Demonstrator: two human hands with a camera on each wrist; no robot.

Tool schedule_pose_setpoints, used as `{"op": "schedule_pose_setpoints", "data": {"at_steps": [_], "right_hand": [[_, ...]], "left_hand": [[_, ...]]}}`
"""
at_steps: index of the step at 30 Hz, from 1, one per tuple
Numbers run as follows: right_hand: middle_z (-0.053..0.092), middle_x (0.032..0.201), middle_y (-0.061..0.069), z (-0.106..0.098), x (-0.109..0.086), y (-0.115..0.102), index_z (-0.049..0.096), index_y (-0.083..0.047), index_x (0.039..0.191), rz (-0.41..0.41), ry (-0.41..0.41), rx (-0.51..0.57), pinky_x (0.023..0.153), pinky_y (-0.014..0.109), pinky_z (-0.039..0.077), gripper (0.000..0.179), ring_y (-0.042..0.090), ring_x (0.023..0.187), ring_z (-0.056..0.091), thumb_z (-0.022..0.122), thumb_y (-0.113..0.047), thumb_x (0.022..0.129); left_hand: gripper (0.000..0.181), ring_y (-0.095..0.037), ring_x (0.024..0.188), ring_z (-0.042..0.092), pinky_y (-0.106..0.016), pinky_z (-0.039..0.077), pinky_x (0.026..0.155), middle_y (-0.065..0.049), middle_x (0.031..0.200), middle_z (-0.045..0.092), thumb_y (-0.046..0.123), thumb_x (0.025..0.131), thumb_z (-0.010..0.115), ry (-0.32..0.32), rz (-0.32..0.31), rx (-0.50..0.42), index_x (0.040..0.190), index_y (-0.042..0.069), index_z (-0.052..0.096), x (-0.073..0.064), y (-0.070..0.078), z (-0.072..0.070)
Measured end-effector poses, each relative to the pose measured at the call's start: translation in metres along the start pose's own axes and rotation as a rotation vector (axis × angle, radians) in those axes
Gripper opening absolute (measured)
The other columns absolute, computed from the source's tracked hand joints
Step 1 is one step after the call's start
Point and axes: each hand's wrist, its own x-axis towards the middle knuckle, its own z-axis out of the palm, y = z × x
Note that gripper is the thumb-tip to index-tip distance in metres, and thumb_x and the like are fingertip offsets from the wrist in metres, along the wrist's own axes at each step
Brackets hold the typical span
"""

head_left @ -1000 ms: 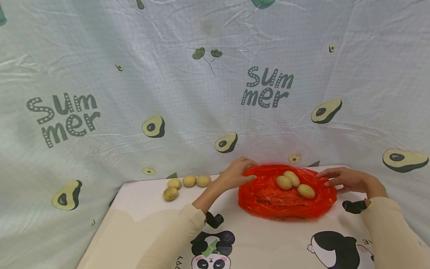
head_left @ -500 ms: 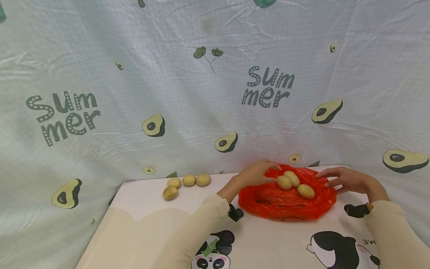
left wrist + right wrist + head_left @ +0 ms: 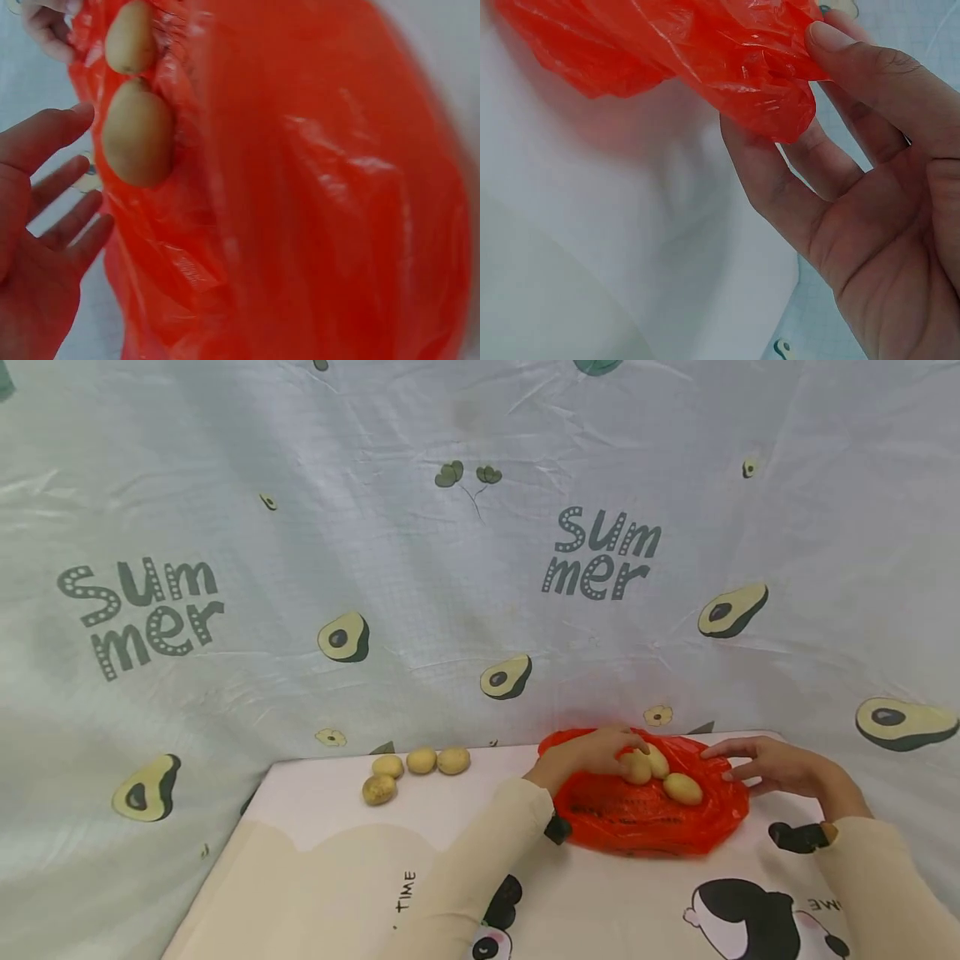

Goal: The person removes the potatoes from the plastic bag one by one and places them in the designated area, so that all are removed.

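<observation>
A red plastic bag lies spread on the table, with three yellow potatoes on its right half. My left hand reaches over the bag from the left, and its fingertips overlap the nearest potato in the head view. The left wrist view shows that hand with thumb and fingers spread, a small gap between them and the potato. On the opposite side, my right hand holds the bag's right edge, thumb on one face and fingers behind it.
Several more potatoes sit together at the back left of the white table, which has cartoon prints. A pale curtain printed with avocados hangs right behind the table.
My left hand has moved right across the bag, from its left edge to the nearest potato. The right hand stays at the bag's right edge.
</observation>
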Motion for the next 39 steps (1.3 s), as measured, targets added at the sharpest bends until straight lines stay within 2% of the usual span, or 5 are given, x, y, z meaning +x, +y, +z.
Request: {"op": "schedule_pose_setpoints", "data": {"at_steps": [12, 19, 28, 35, 39], "right_hand": [[0.034, 0.154, 0.031, 0.006, -0.001, 0.008, 0.050, -0.003, 0.145, -0.034, -0.004, 0.018, 0.091, 0.052, 0.056, 0.063, 0.031, 0.122, 0.057, 0.076, -0.019, 0.090], [0.032, 0.156, 0.032, 0.006, 0.002, 0.007, 0.047, -0.002, 0.147, -0.054, -0.008, 0.047, 0.092, 0.052, 0.056, 0.064, 0.032, 0.123, 0.057, 0.074, -0.018, 0.091], [0.033, 0.155, 0.032, 0.004, 0.004, 0.008, 0.048, -0.002, 0.147, -0.066, -0.046, 0.072, 0.092, 0.048, 0.057, 0.058, 0.027, 0.119, 0.059, 0.070, -0.015, 0.095], [0.033, 0.155, 0.032, 0.006, 0.005, 0.005, 0.047, -0.001, 0.147, -0.085, -0.055, 0.063, 0.092, 0.047, 0.057, 0.060, 0.027, 0.118, 0.060, 0.070, -0.016, 0.094], [0.035, 0.154, 0.032, 0.007, 0.005, 0.006, 0.048, -0.001, 0.147, -0.080, -0.057, 0.084, 0.092, 0.047, 0.057, 0.058, 0.026, 0.118, 0.061, 0.070, -0.015, 0.094]], "left_hand": [[0.042, -0.002, 0.128, 0.042, -0.010, 0.035, 0.101, 0.011, 0.137, 0.057, 0.022, 0.098, 0.069, -0.055, 0.141, 0.058, 0.139, 0.023, 0.061, 0.010, 0.004, 0.013], [0.044, -0.002, 0.128, 0.046, -0.007, 0.030, 0.105, 0.012, 0.137, 0.060, 0.022, 0.098, 0.069, -0.111, 0.218, 0.234, 0.141, 0.021, 0.060, 0.028, 0.015, 0.015], [0.048, 0.005, 0.121, 0.045, -0.008, 0.035, 0.101, 0.020, 0.131, 0.059, 0.023, 0.093, 0.073, -0.137, 0.107, 0.112, 0.139, 0.028, 0.061, 0.043, 0.023, 0.031], [0.054, 0.002, 0.123, 0.040, -0.012, 0.033, 0.104, 0.018, 0.135, 0.052, 0.037, 0.092, 0.073, -0.124, 0.060, 0.204, 0.143, 0.036, 0.056, 0.052, 0.029, 0.036], [0.049, -0.004, 0.118, 0.037, -0.014, 0.034, 0.094, 0.014, 0.131, 0.050, 0.040, 0.089, 0.076, -0.094, 0.010, 0.202, 0.135, 0.037, 0.060, 0.053, 0.031, 0.040]]}}
